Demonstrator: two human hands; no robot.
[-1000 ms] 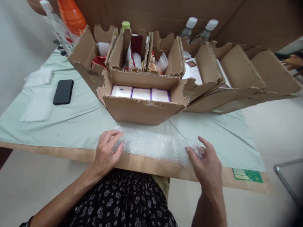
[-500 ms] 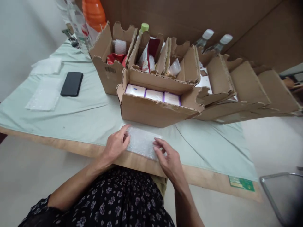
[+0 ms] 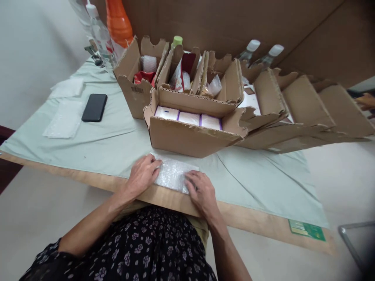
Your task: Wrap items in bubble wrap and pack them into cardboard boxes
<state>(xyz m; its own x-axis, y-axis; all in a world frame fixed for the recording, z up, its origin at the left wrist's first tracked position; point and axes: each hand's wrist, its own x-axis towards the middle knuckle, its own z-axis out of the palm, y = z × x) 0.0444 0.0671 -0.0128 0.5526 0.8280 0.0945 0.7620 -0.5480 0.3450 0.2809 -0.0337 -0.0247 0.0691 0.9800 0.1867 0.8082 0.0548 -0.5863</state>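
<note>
A flat piece of clear bubble wrap (image 3: 172,173) lies at the table's front edge. My left hand (image 3: 144,171) rests on its left end, fingers laid over the wrap and thumb apart from them. On the right end is my right hand (image 3: 201,191), with its fingers on the upper side and a gap between thumb and fingers. Neither hand lifts the sheet. Just beyond it stands a low cardboard box (image 3: 193,138) holding white packs (image 3: 189,118) with purple edges in a row.
Cardboard bins (image 3: 222,84) with wrapped items line the back. A black phone (image 3: 94,107) and bubble wrap sheets (image 3: 63,119) lie at left. Bottles, one orange (image 3: 119,25), stand behind. A green card (image 3: 307,230) is at the front right edge. A metal frame (image 3: 351,242) stands right.
My right hand has moved slightly left and come down onto the wrap. My left hand's fingers have flattened over its left end. The camera view has shifted a little.
</note>
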